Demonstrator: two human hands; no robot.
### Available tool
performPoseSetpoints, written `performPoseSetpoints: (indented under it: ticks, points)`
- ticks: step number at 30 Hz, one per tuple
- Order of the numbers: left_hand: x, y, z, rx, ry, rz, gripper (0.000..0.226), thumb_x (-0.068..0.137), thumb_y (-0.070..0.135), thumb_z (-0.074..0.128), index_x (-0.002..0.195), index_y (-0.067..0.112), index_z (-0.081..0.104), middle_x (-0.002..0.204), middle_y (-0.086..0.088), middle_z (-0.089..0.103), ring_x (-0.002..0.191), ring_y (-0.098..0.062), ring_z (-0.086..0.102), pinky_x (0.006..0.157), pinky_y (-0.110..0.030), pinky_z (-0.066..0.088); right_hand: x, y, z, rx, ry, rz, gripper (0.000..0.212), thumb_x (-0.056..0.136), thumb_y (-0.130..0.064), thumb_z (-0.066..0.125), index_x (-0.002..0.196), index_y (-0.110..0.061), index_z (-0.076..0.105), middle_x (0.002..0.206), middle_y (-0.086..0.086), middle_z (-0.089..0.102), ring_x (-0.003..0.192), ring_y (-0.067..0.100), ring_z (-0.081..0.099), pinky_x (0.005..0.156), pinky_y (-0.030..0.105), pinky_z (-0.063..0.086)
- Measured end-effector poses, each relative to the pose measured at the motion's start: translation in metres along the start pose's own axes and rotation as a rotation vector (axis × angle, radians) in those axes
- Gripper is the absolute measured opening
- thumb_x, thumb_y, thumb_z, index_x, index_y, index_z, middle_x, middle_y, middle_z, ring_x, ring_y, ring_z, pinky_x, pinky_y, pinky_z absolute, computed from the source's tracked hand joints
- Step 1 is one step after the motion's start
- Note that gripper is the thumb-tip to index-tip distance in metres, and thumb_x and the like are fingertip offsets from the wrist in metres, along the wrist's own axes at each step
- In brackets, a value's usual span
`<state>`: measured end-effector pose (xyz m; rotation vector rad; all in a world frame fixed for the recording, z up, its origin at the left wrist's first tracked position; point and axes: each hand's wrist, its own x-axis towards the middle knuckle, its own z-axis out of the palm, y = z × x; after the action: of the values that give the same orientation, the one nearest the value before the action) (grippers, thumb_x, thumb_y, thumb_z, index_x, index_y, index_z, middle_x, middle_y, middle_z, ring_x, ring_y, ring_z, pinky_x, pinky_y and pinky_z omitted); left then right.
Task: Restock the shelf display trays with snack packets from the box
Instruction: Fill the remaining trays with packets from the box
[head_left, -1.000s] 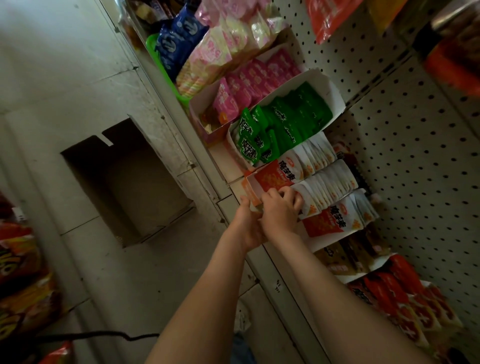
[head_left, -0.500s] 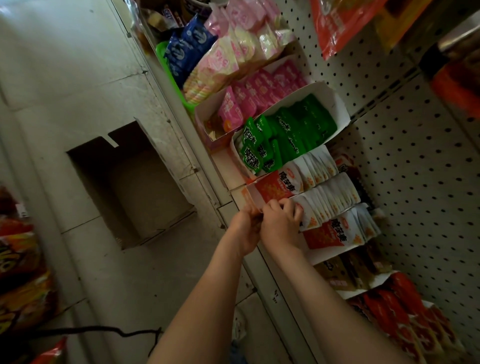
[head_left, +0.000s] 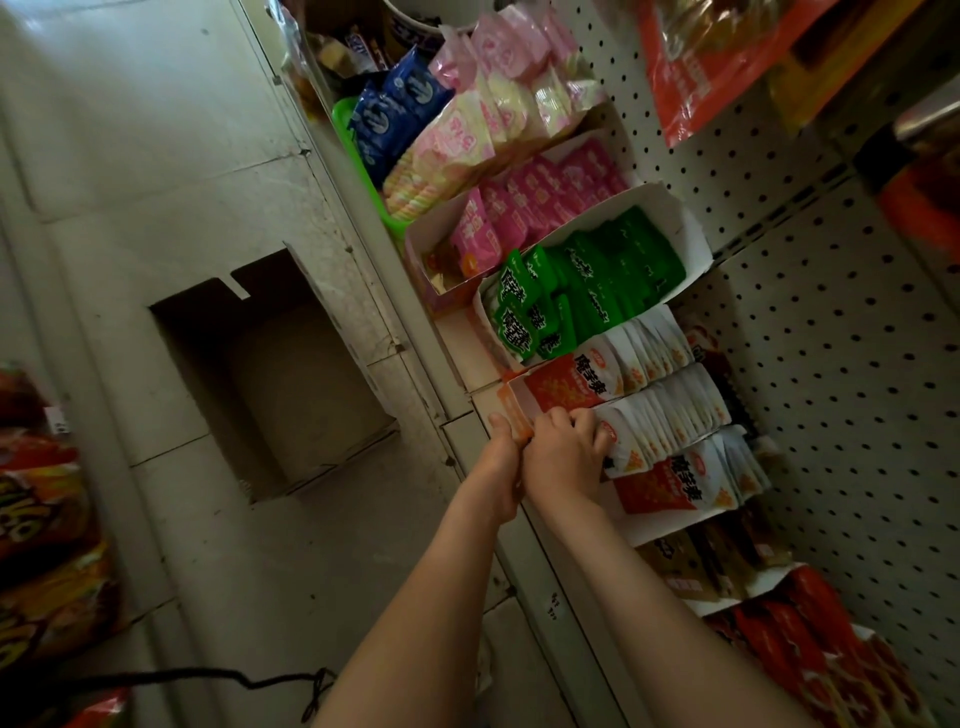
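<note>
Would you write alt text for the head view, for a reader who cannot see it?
The right hand curls over orange-and-white packets in a shelf tray, the left hand at its front edge. Green packets and pink packets fill trays beyond; a cardboard box sits open on the floor.

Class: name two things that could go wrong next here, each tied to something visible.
1. The orange-and-white packets stand tightly packed; the right hand pressing their front could tip some out of the tray.
2. The left hand grips that tray at the shelf edge; a tug might slide it off.
</note>
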<state>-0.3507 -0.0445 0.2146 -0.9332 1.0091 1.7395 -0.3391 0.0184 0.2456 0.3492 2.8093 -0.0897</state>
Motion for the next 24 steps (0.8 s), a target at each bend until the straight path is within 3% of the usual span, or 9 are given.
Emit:
performPoseSetpoints:
  ticks: [4,7,9,11,15,21,24]
  points:
    - [-0.007,0.017,0.01,0.029,-0.035,0.139,0.067,0.1,0.057,0.01,0.104,0.019,0.065,0.1,-0.005,0.07,0.1,-0.016,0.063,0.092,-0.031,0.05,0.009,-0.005,-0.002,0.126,0.222,-0.025,0.036,0.087,-0.022,0.046,0.117,-0.01,0.062,0.107,0.009,0.065,0.097,0.03,0.057,0.078,0.042,0.045]
    - [-0.004,0.037,0.01,0.029,-0.015,0.245,0.067,0.102,0.054,0.009,0.116,0.016,0.063,0.096,0.003,0.067,0.096,-0.008,0.061,0.095,-0.029,0.044,0.024,-0.005,-0.003,0.202,0.244,-0.107,0.042,0.088,-0.014,0.057,0.131,-0.009,0.054,0.124,0.009,0.06,0.108,0.03,0.053,0.087,0.045,0.043]
    - [-0.001,0.05,0.004,0.04,-0.009,0.309,0.071,0.102,0.052,0.009,0.128,0.006,0.056,0.109,0.0,0.067,0.104,-0.009,0.059,0.101,-0.029,0.04,0.035,-0.009,-0.007,0.251,0.222,-0.15,0.046,0.09,-0.014,0.055,0.135,-0.007,0.049,0.132,0.011,0.054,0.116,0.031,0.047,0.095,0.044,0.039]
    - [0.001,0.057,0.001,0.024,-0.036,0.325,0.073,0.102,0.052,0.01,0.135,0.001,0.05,0.13,-0.016,0.058,0.125,-0.02,0.053,0.11,-0.035,0.037,0.046,-0.013,-0.014,0.247,0.183,-0.136,0.039,0.094,-0.019,0.05,0.131,-0.008,0.052,0.131,0.01,0.053,0.12,0.027,0.043,0.098,0.04,0.035]
    - [0.006,0.058,-0.002,-0.035,-0.053,0.327,0.07,0.103,0.05,0.01,0.137,0.002,0.048,0.131,-0.017,0.058,0.124,-0.021,0.054,0.107,-0.034,0.041,0.058,-0.02,-0.016,0.142,0.1,-0.095,0.028,0.096,-0.026,0.048,0.116,-0.01,0.06,0.128,0.006,0.05,0.119,0.024,0.038,0.097,0.036,0.031]
    - [0.013,0.058,-0.008,-0.154,-0.072,0.294,0.073,0.102,0.053,0.011,0.134,0.001,0.051,0.133,-0.015,0.057,0.124,-0.02,0.054,0.099,-0.03,0.045,0.064,-0.025,-0.011,0.225,0.086,-0.02,0.02,0.092,-0.014,0.055,0.109,-0.007,0.059,0.124,0.008,0.05,0.12,0.024,0.037,0.099,0.034,0.03]
    - [0.012,0.06,-0.007,-0.201,-0.096,0.288,0.07,0.102,0.052,0.011,0.135,0.003,0.049,0.137,-0.014,0.055,0.128,-0.021,0.05,0.108,-0.034,0.039,0.064,-0.027,-0.01,0.253,0.101,-0.019,0.019,0.091,-0.01,0.052,0.108,-0.005,0.06,0.124,0.01,0.051,0.119,0.025,0.037,0.098,0.032,0.03]
